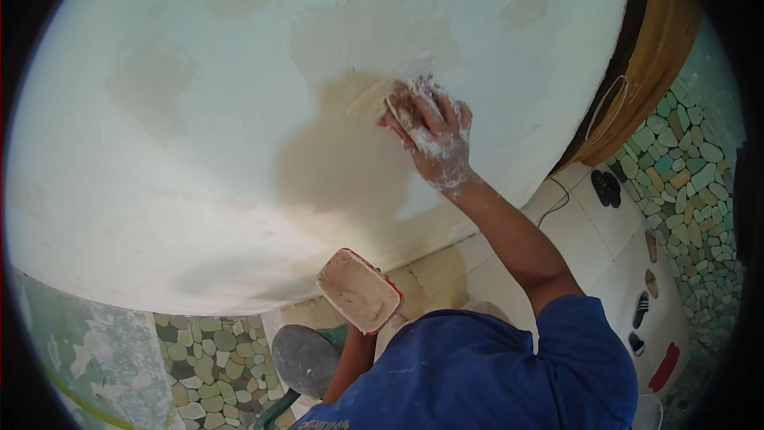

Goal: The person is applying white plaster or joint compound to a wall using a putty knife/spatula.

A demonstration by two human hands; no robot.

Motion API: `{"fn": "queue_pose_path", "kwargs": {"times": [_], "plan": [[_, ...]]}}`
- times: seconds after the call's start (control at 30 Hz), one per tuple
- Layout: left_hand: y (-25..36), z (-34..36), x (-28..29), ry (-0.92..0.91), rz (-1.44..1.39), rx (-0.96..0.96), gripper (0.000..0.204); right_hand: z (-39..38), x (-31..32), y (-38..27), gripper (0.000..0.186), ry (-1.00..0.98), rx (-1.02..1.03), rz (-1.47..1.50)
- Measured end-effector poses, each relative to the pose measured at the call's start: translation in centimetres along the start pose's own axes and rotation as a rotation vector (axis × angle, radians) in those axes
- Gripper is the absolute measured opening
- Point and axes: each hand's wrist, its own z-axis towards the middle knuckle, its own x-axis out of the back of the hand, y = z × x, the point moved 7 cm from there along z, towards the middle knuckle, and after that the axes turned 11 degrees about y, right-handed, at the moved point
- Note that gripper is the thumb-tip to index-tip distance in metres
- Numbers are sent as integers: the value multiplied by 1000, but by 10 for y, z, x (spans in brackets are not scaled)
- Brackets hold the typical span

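Note:
My right hand (pixel 434 127), smeared with white paste, presses against a pale wall (pixel 509 111). Its fingers are curled together around something partly hidden, with a reddish edge showing beside them. A wet streak of putty (pixel 370 102) lies just left of the fingers, by a larger beige patch (pixel 342 36). Low in front of my body, my left hand (pixel 366 340) holds up a rectangular red-rimmed tub (pixel 374 271). Pinkish-white putty (pixel 354 287) coats the inside of the tub. Most of the left hand is hidden beneath it.
A round grey seat (pixel 305 361) stands beside my left arm. Brown wooden trim (pixel 649 56) edges the wall at right, with a thin cord (pixel 609 103). Several shoes (pixel 606 189) line the tiled floor at right, near green pebble paving (pixel 688 163). A yellow-green hose (pixel 87 406) lies lower left.

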Motion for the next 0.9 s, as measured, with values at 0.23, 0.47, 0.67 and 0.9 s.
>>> {"fn": "queue_pose_path", "kwargs": {"times": [0.23, 0.47, 0.67, 0.9], "plan": [[-17, 25, -7, 161, 68, -77, 65, -31, 15, -6, 53, -308, -5, 114], [-37, 31, -23, 33, 73, -20, 60, -40, 38, 0, 53, -512, 32, 287], [-42, 8, -43, 1, 17, -24, 60, -5, 57, 17, 45, -359, -110, 653], [-25, -1, 6, 158, 9, -222, 55, 61, 91, 55, 41, 140, -193, 354]]}}
